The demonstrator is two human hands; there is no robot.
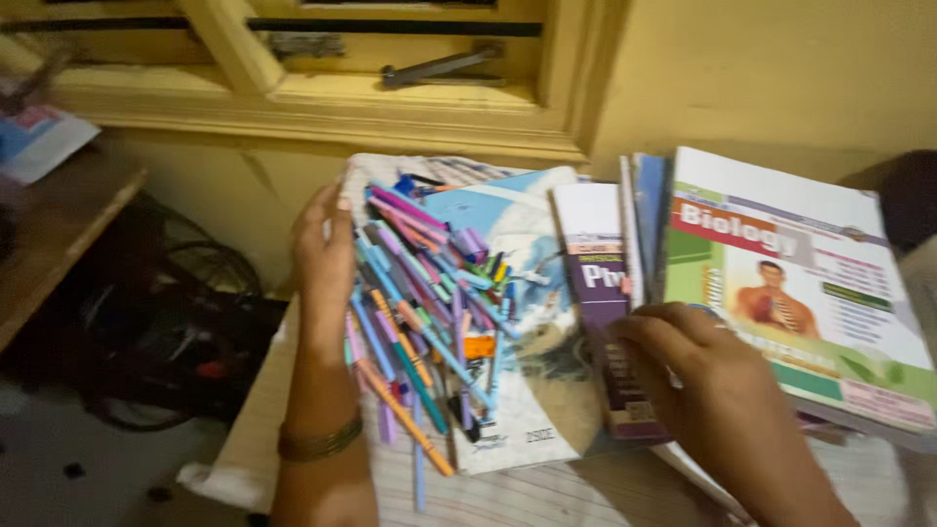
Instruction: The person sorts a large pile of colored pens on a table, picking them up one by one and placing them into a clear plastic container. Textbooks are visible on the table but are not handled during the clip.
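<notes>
My left hand (325,262) lies flat against the left side of a heap of several coloured pens (426,293), fingers together, holding nothing. The pens rest on a blue-and-white book (532,390) lying flat. My right hand (705,385) presses down on a purple-covered book (607,322) at the edge of a stack of books. A big green, white and red textbook (810,283) tops that stack at the right. A bangle sits on my left wrist.
A striped cloth (547,498) covers the surface under the books. A yellow window frame (322,98) and wall stand behind. A wooden shelf (59,224) is at the left, with dark cables and clutter (176,332) on the floor below.
</notes>
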